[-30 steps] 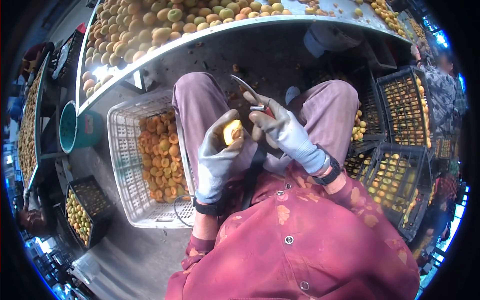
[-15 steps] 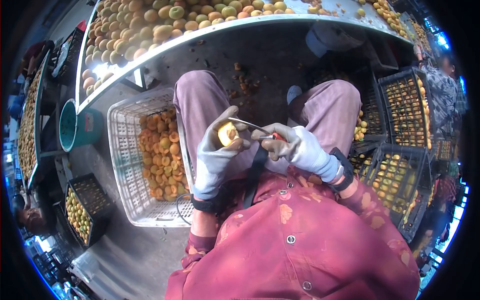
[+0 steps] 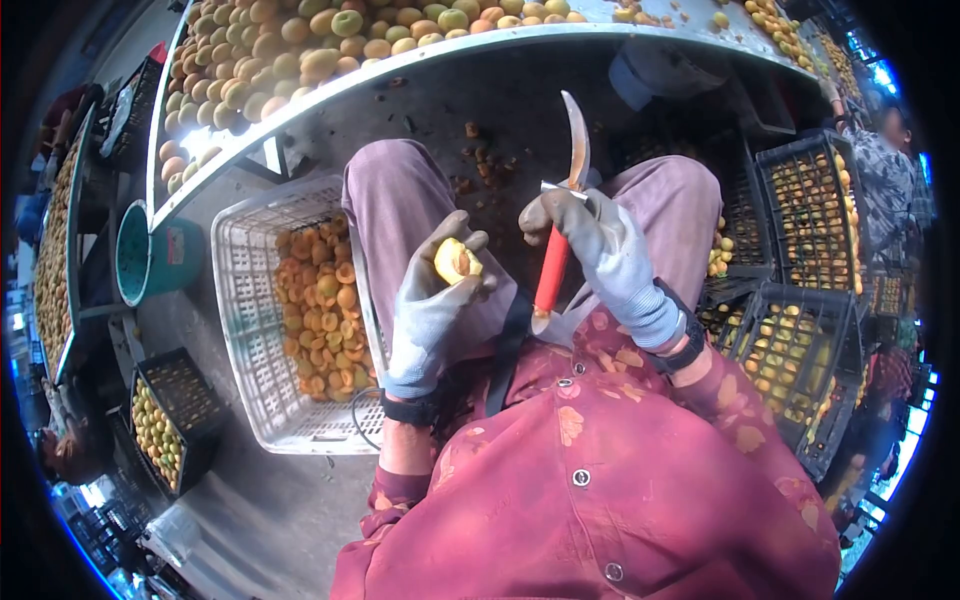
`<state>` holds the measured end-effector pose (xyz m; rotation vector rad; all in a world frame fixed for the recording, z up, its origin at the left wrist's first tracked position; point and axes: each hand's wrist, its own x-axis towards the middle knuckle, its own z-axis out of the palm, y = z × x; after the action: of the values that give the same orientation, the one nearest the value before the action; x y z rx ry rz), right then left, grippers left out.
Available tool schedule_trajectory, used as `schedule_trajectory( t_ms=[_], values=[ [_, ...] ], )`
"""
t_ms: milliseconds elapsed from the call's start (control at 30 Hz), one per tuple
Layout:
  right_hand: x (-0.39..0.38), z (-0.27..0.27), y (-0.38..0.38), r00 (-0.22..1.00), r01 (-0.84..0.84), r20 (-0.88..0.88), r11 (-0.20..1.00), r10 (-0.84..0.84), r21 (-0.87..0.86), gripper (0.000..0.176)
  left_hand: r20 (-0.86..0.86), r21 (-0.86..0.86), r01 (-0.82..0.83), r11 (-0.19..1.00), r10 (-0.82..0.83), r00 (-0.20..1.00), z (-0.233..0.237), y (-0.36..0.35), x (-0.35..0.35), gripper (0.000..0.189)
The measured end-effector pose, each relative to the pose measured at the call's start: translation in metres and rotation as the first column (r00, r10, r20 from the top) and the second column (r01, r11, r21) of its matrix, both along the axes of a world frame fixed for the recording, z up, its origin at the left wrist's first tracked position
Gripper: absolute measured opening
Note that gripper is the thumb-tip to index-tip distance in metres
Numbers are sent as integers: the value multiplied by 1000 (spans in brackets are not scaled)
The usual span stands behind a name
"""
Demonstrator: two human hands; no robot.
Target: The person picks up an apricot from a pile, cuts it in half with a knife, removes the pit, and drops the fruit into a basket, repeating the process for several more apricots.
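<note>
My left hand point(image 3: 435, 300), in a light glove with grey fingers, holds a cut yellow fruit point(image 3: 456, 261) with a brown centre facing up. To its right, my right hand point(image 3: 605, 245), gloved alike, grips a knife point(image 3: 552, 265) near where blade and handle meet. The red handle hangs down towards my lap, and the curved, stained blade points up and away from me. Knife and fruit are apart. Left of my knee, a white crate point(image 3: 240, 300) holds many orange fruit halves point(image 3: 322, 310).
A metal-edged table point(image 3: 400, 52) piled with whole fruit stands in front. A teal bucket point(image 3: 150, 255) and a black crate point(image 3: 180, 415) are at left. Black crates of fruit point(image 3: 800, 350) stand at right, with another person point(image 3: 885, 165) behind them.
My right hand has moved up and turned, taking the knife away from the fruit; the blade now points upward. My left hand holds the fruit in nearly the same place.
</note>
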<state>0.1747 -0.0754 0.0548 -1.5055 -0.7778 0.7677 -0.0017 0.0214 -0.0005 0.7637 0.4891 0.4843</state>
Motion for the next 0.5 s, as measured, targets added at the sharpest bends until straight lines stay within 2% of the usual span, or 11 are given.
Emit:
schedule_trajectory(
  t_ms=[33, 67, 100, 133, 200, 267, 333, 400, 433, 467, 500],
  values=[
    [7, 1, 1, 933, -111, 350, 993, 87, 48, 29, -55, 52, 5, 999, -2, 998, -2, 0, 1, 66],
    [5, 5, 3, 933, -110, 349, 993, 87, 47, 29, -56, 51, 6, 999, -3, 998, -2, -2, 2, 66],
    [0, 14, 8, 1000, -4, 1, 993, 4, 116, 26, -74, 92, -18, 996, 25, 997, -1, -4, 3, 65],
    [-5, 18, 13, 935, 119, -350, 982, -61, 144, 23, -91, 134, -40, 990, 53, 994, 1, -5, 4, 64],
    [-9, 19, 17, 939, 169, -327, 971, -106, 170, 23, -74, 104, -67, 992, 75, 994, 4, -8, 5, 64],
    [-14, 24, 15, 986, 133, -109, 989, -126, 60, 21, -59, 73, -94, 993, 99, 993, 3, -10, 7, 63],
    [-17, 17, 13, 985, 126, -122, 990, -118, 65, 20, -113, 155, -140, 978, 159, 981, -2, -11, 9, 61],
    [-21, 12, 12, 959, 130, -274, 976, -79, 176, 16, -112, 179, -145, 973, 167, 980, -1, -10, 9, 58],
    [-23, 13, 13, 977, 74, 184, 980, -108, 185, 13, -109, 206, -151, 967, 176, 978, 0, -10, 9, 56],
    [-23, 15, 12, 977, 74, 184, 980, -108, 184, 13, -110, 205, -150, 967, 176, 978, -1, -10, 8, 56],
    [-22, 17, 10, 950, 25, 303, 983, -81, 185, 12, -108, 215, -142, 966, 168, 980, -2, -10, 8, 53]
  ],
)
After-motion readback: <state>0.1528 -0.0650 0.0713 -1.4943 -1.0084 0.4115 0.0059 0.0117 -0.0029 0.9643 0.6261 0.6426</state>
